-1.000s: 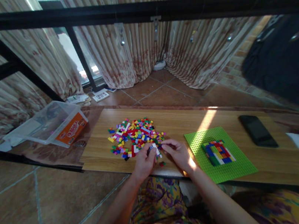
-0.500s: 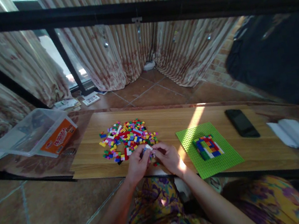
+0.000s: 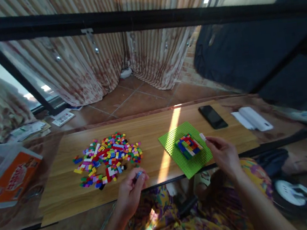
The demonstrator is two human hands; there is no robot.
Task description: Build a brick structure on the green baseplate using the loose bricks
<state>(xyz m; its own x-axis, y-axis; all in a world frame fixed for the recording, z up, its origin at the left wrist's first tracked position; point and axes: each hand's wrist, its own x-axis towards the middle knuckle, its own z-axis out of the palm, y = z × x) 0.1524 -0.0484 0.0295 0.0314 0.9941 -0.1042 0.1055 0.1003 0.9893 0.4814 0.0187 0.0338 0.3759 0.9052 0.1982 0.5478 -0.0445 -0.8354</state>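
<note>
Between the thumb and fingers of my right hand (image 3: 223, 155) is a small white toy brick (image 3: 202, 137), raised at the right side of the green baseplate (image 3: 190, 170). A block of multicoloured bricks (image 3: 188, 146) stands on that baseplate. My left hand (image 3: 131, 189) is closed near the front edge of the table, pinching a small brick (image 3: 138, 175) that looks blue and whitish and is partly hidden by the fingers. Just beyond it, to the left, lies a loose heap of coloured bricks (image 3: 106, 154).
The wooden tabletop (image 3: 147, 131) carries a black phone (image 3: 213, 117) behind the baseplate. A white folded object (image 3: 252, 118) lies farther right. At the far left stands a clear plastic box (image 3: 29, 152) with an orange label. A dark rail (image 3: 139, 19) crosses the view above.
My hands have parted. The right hand has moved to the right with the white brick, over to the baseplate, while the left stays by the heap. The view has turned right.
</note>
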